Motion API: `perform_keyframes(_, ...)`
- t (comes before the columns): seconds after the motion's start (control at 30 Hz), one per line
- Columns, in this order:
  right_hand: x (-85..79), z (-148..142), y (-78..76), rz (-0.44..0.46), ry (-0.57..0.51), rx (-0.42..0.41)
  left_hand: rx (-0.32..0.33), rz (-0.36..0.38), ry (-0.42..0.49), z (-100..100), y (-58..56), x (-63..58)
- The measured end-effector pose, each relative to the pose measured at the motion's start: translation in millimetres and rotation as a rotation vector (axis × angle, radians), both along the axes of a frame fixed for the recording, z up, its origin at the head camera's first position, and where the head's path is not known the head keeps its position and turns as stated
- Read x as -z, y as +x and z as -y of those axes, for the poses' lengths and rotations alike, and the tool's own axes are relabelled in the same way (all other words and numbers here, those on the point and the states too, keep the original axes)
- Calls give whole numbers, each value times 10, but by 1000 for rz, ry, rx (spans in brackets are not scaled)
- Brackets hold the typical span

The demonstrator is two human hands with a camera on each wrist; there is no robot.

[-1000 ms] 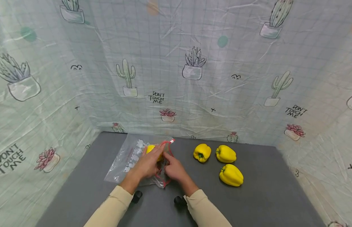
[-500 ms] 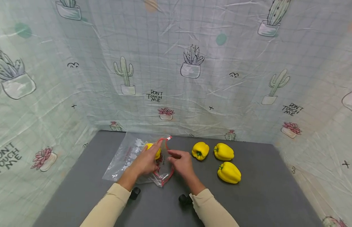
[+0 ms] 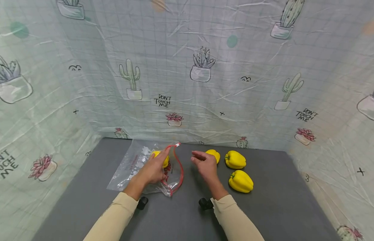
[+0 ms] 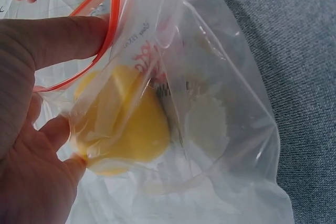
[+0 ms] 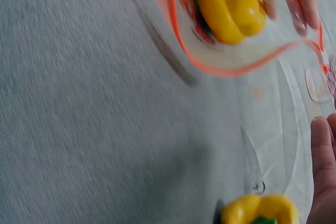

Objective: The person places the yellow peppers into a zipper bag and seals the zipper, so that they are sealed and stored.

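Note:
A clear plastic zip bag (image 3: pixel 123 174) with a red rim lies on the grey table, its mouth spread toward the right. Inside it sits one yellow bell pepper (image 4: pixel 131 124), partly hidden by my left hand in the head view. My left hand (image 3: pixel 152 170) grips the bag at its mouth, one digit against the red rim (image 4: pixel 113 19) and other fingers beside the pepper. To the right of the bag, my right hand (image 3: pixel 206 167) hovers with loosely bent fingers and holds nothing. It partly covers the nearest loose yellow bell pepper (image 3: pixel 214 154).
Two more yellow bell peppers, one at the back (image 3: pixel 235 159) and one nearer the front (image 3: pixel 241 181), lie right of my right hand. A cactus-print sheet (image 3: pixel 174 83) hangs behind and beside the grey table (image 3: pixel 274 201). Black wrist cameras sit under both wrists.
My right hand has left the bag's mouth and moved right, to beside the loose peppers. The bag's rim now bows out more roundly. My left hand stays at the bag.

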State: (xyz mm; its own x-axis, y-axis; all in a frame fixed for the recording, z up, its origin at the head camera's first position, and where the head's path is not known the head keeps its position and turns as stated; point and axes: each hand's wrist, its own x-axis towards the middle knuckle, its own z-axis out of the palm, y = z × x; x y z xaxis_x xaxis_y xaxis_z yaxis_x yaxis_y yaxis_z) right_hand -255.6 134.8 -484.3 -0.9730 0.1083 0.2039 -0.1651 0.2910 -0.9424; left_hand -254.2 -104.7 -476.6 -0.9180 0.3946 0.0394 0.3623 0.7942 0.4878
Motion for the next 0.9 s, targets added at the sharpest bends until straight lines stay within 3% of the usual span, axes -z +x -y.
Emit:
perform_keyframes(0.33, -42, -275, -95, -53, 36, 126, 8, -3, -9, -37, -32, -27)
perform_keyframes(0.6, 19, -396, -94, -14, -30, 194, 15, 3, -24, -46, -22, -33)
perform_keyframes(0.9, 101, -466, -94, 23, 30, 249, 21, -2, -13, -35, 6, -39)
